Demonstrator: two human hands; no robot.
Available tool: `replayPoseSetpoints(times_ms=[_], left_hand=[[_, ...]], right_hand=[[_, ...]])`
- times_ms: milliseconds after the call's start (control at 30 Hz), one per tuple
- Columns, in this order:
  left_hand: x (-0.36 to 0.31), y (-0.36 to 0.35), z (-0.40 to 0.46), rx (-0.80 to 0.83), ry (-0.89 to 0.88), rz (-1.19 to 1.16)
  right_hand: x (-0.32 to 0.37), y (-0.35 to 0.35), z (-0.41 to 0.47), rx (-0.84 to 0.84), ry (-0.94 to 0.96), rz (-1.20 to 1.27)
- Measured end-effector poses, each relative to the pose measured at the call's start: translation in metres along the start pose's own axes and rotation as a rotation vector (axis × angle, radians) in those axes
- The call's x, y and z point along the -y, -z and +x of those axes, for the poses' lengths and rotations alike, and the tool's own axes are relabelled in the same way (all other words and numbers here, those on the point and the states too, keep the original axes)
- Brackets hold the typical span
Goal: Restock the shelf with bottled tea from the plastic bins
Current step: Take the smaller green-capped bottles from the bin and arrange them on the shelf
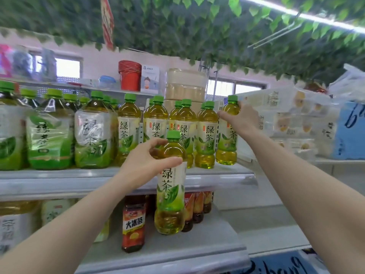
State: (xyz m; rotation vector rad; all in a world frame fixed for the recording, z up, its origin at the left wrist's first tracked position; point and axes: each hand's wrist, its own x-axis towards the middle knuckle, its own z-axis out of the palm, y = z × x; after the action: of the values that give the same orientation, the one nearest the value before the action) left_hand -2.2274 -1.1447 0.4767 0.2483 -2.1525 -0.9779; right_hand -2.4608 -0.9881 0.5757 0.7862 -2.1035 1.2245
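Across the middle of the view runs a grey shelf (59,178), its top board crowded with green-capped tea: shrink-wrapped packs of big bottles (49,131) on the left, and a row of loose small bottles (185,127) to their right, standing upright and close together. Overhead hangs a canopy of green leaves (197,28). Stacked white packs (284,119) sit to the right of the shelf, beside something blue (349,131). Behind the row, on a higher ledge, stand a beige tub (185,84) and a red pot (130,76). On the lower board stand dark iced-tea bottles (133,222). Both bare arms reach up and forward. The left hand (146,161) grips a tea bottle (170,186) around its shoulder, thumb and fingers curled about it just under the cap; this bottle is upright in the air in front of the shelf edge, not on any board. The right hand (244,119) wraps the upper part of the end bottle (227,139), fingers round its far side and thumb on the near side; it sits at the right end of the row, just beside its neighbour, with its base at the top board.
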Motion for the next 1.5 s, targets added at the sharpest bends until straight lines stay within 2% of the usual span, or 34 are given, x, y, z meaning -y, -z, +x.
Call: replayPoseSetpoints(times_ms=[300, 567, 800, 1100, 1200, 1300, 1400, 1500], left_hand=[[-0.010, -0.022, 0.005, -0.092, 0.049, 0.061], [-0.019, -0.034, -0.003, -0.140, 0.071, 0.117], [-0.026, -0.035, -0.006, -0.176, 0.068, 0.078], [-0.034, -0.034, -0.004, -0.201, 0.058, 0.035], [-0.037, -0.039, -0.006, -0.184, 0.054, 0.027], [-0.041, -0.046, -0.007, -0.160, 0.055, 0.031], [-0.046, -0.054, -0.009, -0.142, 0.054, 0.038], [-0.052, -0.064, -0.009, -0.124, 0.058, 0.032]], right_hand=[[-0.032, -0.012, 0.005, 0.091, 0.028, 0.066], [-0.073, -0.017, -0.022, 0.408, -0.083, 0.200], [-0.085, -0.045, -0.020, 0.284, -0.024, 0.043], [-0.090, -0.052, -0.014, 0.322, -0.012, -0.023], [-0.083, -0.027, -0.036, 0.177, 0.130, -0.067], [-0.065, 0.002, -0.085, 0.091, 0.307, 0.103], [-0.053, 0.015, -0.142, 0.251, 0.400, 0.242], [-0.051, 0.013, -0.177, 0.439, 0.343, 0.267]])
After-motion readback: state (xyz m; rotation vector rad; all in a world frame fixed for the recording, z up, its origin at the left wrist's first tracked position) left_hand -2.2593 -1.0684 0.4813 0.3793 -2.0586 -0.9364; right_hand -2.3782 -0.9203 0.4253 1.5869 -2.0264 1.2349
